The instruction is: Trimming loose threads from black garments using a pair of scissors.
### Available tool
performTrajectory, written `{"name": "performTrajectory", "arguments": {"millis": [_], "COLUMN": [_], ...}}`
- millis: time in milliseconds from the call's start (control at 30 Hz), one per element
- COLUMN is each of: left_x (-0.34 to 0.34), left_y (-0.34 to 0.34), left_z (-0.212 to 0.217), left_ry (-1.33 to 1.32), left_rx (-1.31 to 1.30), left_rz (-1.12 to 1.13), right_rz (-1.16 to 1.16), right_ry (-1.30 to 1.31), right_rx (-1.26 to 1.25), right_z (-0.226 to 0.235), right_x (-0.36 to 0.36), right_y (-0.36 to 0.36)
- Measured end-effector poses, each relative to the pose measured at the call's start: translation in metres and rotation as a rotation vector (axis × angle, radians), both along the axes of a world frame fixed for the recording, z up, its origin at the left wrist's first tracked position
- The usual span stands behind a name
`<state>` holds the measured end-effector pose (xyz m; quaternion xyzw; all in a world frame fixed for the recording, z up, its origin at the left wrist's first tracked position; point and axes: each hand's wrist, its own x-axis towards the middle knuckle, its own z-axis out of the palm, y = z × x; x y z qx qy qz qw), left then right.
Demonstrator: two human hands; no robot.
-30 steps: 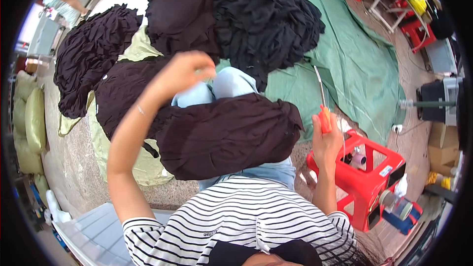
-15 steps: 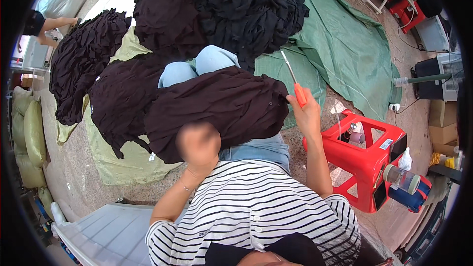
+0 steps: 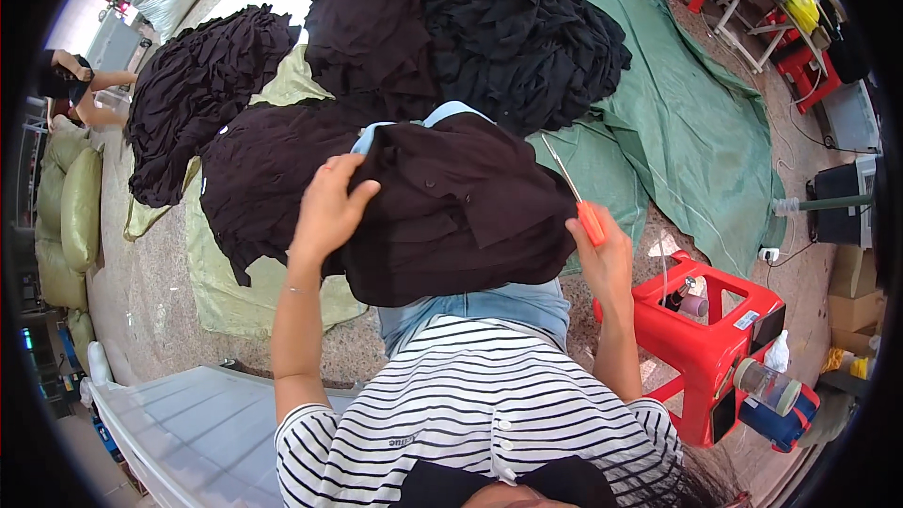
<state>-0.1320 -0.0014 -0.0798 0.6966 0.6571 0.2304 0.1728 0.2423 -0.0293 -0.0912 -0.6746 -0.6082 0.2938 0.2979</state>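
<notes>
Across my lap lies a dark brown buttoned garment [image 3: 461, 226], its cloth partly folded over and small buttons showing. My right hand [image 3: 607, 249] is closed around the orange handle of a tool [image 3: 572, 190] with a long thin metal shaft pointing up and away; its exact kind is unclear. That hand is at the garment's right edge. At the upper left edge of the cloth is my left hand [image 3: 329, 207], thumb and fingers apart, with nothing visibly gripped. Left of my lap is a heap of similar dark brown garments [image 3: 268, 179].
More brown piles [image 3: 202, 99] and a large black pile [image 3: 527, 28] lie ahead on sheeting. A red stool [image 3: 701, 320] holding a clear bottle [image 3: 769, 386] stands at right. A grey-white bin [image 3: 207, 433] is at lower left. Another person's legs [image 3: 99, 99] show at far left.
My left hand has moved up and forward from the near edge to the garment's upper left. The garment has been turned or refolded, showing its buttons. The tool stays in my right hand.
</notes>
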Motion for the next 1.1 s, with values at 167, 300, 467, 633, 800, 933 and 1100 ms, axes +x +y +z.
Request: {"name": "performTrajectory", "arguments": {"millis": [167,300,467,633,800,933,1100], "left_x": [0.017,0.008,0.036,0.05,0.059,0.06,0.059], "left_y": [0.018,0.048,0.019,-0.039,-0.034,-0.035,-0.03], "left_z": [-0.001,0.001,0.029,-0.011,-0.004,0.017,0.006], "left_ry": [-0.075,-0.293,-0.698,-0.592,-0.057,-0.09,0.095], "left_rx": [0.218,-0.129,-0.487,-0.281,0.471,0.452,0.078], "left_rz": [-0.046,-0.041,-0.162,-0.019,0.007,-0.556,-0.671], "right_rz": [0.029,-0.016,0.199,0.119,0.2,0.231,0.273], "right_ry": [-0.129,0.457,0.079,0.055,-0.053,-0.077,-0.095], "right_rx": [0.191,-0.061,-0.023,0.085,-0.001,-0.073,-0.061], "right_z": [-0.004,0.013,0.029,0.029,0.031,0.03,0.037], "right_x": [0.011,-0.005,-0.026,-0.016,-0.012,-0.015,-0.017], "right_y": [-0.019,-0.021,-0.028,-0.025,-0.031,-0.044,-0.058]}}
